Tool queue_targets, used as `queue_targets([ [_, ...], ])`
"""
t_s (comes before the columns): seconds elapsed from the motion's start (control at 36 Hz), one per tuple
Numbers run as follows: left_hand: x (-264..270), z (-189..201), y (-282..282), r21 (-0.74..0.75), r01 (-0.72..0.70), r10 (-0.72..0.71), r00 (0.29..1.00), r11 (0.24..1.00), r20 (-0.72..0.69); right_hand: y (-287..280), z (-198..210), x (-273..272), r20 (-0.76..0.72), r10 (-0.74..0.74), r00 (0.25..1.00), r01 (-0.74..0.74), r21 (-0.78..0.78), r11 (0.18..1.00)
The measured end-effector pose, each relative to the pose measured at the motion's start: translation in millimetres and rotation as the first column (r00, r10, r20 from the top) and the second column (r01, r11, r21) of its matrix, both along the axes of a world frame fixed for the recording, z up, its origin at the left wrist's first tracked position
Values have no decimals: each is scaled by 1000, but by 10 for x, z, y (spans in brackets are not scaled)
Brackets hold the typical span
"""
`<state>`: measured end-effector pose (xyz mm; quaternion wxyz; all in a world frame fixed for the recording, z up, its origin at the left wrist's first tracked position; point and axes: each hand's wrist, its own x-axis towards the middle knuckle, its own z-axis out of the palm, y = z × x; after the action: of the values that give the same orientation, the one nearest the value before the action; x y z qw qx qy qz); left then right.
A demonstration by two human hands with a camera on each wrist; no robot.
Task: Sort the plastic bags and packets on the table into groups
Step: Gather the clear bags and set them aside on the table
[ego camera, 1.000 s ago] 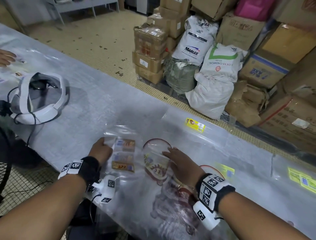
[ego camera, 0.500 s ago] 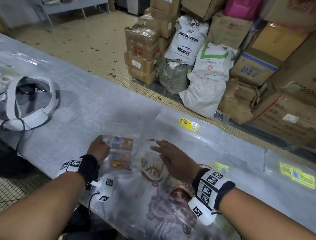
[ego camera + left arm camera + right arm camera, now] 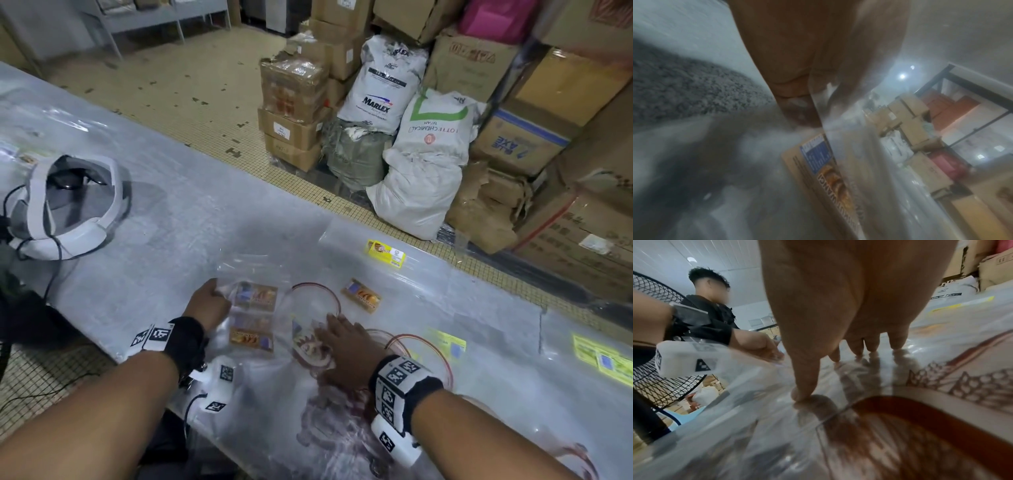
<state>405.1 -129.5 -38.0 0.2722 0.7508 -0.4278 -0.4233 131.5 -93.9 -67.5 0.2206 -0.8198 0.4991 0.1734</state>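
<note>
Clear plastic bags lie along the near edge of the grey table (image 3: pixel 191 212). My left hand (image 3: pixel 209 302) pinches the left edge of a clear bag with orange labels (image 3: pixel 255 295); in the left wrist view my left thumb (image 3: pixel 795 91) and a finger behind the film grip that orange-label bag (image 3: pixel 818 162). My right hand (image 3: pixel 337 337) lies flat, fingers straight, on a clear bag with a red round print (image 3: pixel 310 347); the right wrist view shows my right hand (image 3: pixel 818 353) pressing that red-print bag (image 3: pixel 920 426). A loose orange-label bag (image 3: pixel 361 295) lies beyond my right hand.
Yellow-label bags lie further right (image 3: pixel 386 253), (image 3: pixel 448 344), (image 3: pixel 604 356). A white headset (image 3: pixel 68 209) with cables sits at the table's left. Sacks (image 3: pixel 424 178) and cartons (image 3: pixel 291 113) stand on the floor beyond. Another person (image 3: pixel 711 305) and a fan (image 3: pixel 655 337) are at my left.
My right hand had lifted off the red-print bag and now presses flat on it nearer me. An orange-label bag now shows beyond it. My left hand keeps its grip.
</note>
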Motion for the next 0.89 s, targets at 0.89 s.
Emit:
queue_targets([
  [0.89, -231, -121, 37, 66, 96, -83, 981, 993, -177, 74, 109, -55, 483, -75, 872, 116, -55, 992],
])
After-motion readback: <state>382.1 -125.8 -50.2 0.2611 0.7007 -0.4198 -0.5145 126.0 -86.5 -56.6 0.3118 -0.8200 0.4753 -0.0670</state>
